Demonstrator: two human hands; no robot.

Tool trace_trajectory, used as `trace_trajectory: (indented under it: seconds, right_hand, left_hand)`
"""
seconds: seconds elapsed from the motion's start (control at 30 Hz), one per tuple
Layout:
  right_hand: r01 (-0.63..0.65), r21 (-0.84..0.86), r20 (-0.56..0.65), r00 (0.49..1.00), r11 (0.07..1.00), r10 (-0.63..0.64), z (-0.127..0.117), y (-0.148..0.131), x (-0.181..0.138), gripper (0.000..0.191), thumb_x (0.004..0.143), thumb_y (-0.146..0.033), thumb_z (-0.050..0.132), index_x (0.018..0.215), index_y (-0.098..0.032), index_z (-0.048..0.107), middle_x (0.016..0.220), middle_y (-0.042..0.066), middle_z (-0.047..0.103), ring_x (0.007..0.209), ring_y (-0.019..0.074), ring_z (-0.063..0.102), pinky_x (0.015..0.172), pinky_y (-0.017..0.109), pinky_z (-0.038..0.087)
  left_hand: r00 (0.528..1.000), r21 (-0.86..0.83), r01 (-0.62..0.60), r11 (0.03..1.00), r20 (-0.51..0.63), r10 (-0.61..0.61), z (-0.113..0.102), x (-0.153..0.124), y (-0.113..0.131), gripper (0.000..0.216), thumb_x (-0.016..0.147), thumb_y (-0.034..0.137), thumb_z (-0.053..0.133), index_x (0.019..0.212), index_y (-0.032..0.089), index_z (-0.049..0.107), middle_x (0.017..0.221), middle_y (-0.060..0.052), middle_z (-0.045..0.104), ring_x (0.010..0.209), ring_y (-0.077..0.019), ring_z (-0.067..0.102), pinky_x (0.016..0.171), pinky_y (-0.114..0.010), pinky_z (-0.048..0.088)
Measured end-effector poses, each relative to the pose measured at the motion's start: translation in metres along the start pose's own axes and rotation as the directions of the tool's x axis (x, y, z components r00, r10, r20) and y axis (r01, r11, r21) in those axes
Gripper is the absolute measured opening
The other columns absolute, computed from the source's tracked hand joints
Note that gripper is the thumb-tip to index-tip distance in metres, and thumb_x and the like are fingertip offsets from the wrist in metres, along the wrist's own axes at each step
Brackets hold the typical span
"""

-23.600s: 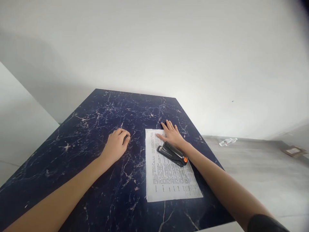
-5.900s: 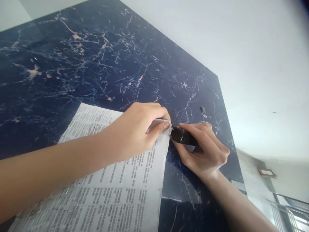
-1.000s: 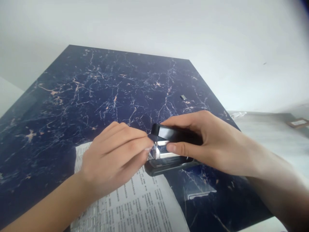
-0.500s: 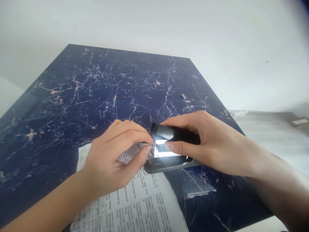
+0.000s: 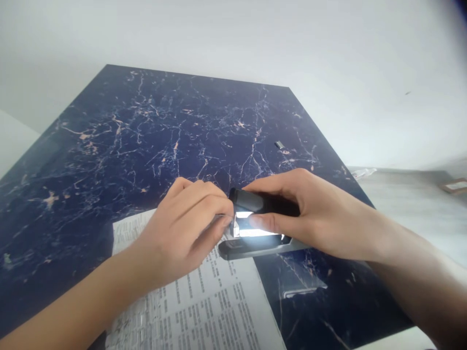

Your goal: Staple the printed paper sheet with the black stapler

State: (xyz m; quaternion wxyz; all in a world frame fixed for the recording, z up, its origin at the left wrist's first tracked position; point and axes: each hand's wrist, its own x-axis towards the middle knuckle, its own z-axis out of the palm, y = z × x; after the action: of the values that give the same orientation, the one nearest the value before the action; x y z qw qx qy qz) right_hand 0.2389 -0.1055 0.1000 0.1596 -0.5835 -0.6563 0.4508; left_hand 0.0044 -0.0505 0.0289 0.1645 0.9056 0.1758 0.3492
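My right hand (image 5: 310, 211) is wrapped round a black stapler (image 5: 251, 200), with the thumb pressed on its shiny metal part in the gap between the upper arm and the base. The stapler's front end points left, above the edge of the printed paper (image 5: 219, 311). At that front end, my left hand (image 5: 189, 228) is closed in a pinch, thumb against forefinger. Its fingertips touch or nearly touch the metal nose. What they pinch, if anything, is too small and hidden to make out.
A dark blue marble-patterned table (image 5: 164, 121) lies under everything. Farther back on it, to the right, is a small grey metallic piece (image 5: 279, 145). Beyond the right edge, a whitish crumpled item (image 5: 364, 173) and a brown-framed object (image 5: 454, 185) lie lower down.
My left fingers have curled in tighter at the stapler's nose, and the hand has shifted slightly right. My right hand keeps its hold, and the view has moved slightly.
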Motion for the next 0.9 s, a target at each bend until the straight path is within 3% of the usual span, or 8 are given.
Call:
trace_trajectory:
  seconds: [0.17, 0.3, 0.43, 0.67, 0.8, 0.9]
  right_hand:
    - [-0.055, 0.089, 0.089, 0.995, 0.995, 0.047, -0.003, 0.002, 0.001, 0.027, 0.092, -0.041, 0.071, 0.076, -0.019, 0.066, 0.066, -0.003, 0.054, 0.057, 0.0124, 0.048, 0.052, 0.027, 0.033]
    - [-0.052, 0.040, 0.080, 0.996, 0.998, 0.049, -0.004, 0.004, 0.001, 0.025, 0.092, -0.042, 0.069, 0.080, -0.020, 0.069, 0.067, -0.002, 0.058, 0.058, 0.0132, 0.051, 0.053, 0.027, 0.035]
    - [-0.014, -0.151, -0.096, 0.995, 0.988, 0.000, 0.001, 0.006, 0.003, 0.013, 0.091, -0.032, 0.069, 0.096, -0.022, 0.074, 0.079, 0.001, 0.069, 0.066, 0.0159, 0.060, 0.058, 0.028, 0.042]
    - [-0.024, -0.390, -0.284, 0.954, 0.920, -0.096, 0.004, 0.012, 0.008, 0.022, 0.089, -0.024, 0.066, 0.108, -0.025, 0.076, 0.091, 0.003, 0.076, 0.074, 0.0199, 0.067, 0.065, 0.031, 0.048]
    - [-0.030, -0.452, -0.348, 0.926, 0.891, -0.145, -0.007, 0.013, 0.008, 0.028, 0.089, -0.028, 0.067, 0.116, -0.025, 0.075, 0.099, 0.005, 0.077, 0.082, 0.0241, 0.070, 0.068, 0.034, 0.052]
    - [0.002, -0.472, -0.347, 0.919, 0.882, -0.188, -0.012, 0.018, 0.013, 0.029, 0.090, -0.029, 0.068, 0.119, -0.025, 0.075, 0.102, 0.006, 0.078, 0.082, 0.0246, 0.071, 0.068, 0.035, 0.054]
  left_hand:
    - [0.985, 0.135, -0.172, 0.976, -0.006, 0.174, -0.003, -0.006, -0.003, 0.017, 0.095, 0.007, 0.061, 0.104, 0.021, 0.061, 0.096, -0.003, 0.072, 0.078, -0.0172, 0.065, 0.075, -0.039, 0.044]
    - [0.986, 0.111, -0.166, 0.980, 0.025, 0.164, -0.003, -0.006, -0.005, 0.015, 0.097, 0.009, 0.058, 0.104, 0.022, 0.060, 0.096, -0.002, 0.073, 0.078, -0.0171, 0.064, 0.075, -0.038, 0.043]
    - [0.997, 0.094, -0.074, 0.993, 0.045, 0.070, 0.001, -0.002, -0.008, 0.014, 0.099, 0.009, 0.053, 0.100, 0.022, 0.058, 0.095, -0.002, 0.072, 0.081, -0.0177, 0.064, 0.075, -0.037, 0.041]
    - [0.986, 0.191, 0.153, 0.970, 0.034, -0.162, 0.004, 0.002, -0.024, 0.016, 0.105, 0.020, 0.049, 0.097, 0.022, 0.062, 0.095, -0.002, 0.073, 0.085, -0.0194, 0.065, 0.082, -0.038, 0.043]
    - [0.915, 0.229, 0.384, 0.894, 0.035, -0.402, 0.008, -0.002, -0.037, 0.018, 0.103, 0.030, 0.054, 0.114, 0.023, 0.066, 0.102, -0.004, 0.075, 0.094, -0.0242, 0.068, 0.089, -0.041, 0.049]
    - [0.877, 0.190, 0.465, 0.865, 0.035, -0.480, 0.008, -0.004, -0.040, 0.019, 0.100, 0.032, 0.060, 0.114, 0.022, 0.067, 0.100, -0.006, 0.076, 0.091, -0.0249, 0.070, 0.087, -0.041, 0.053]
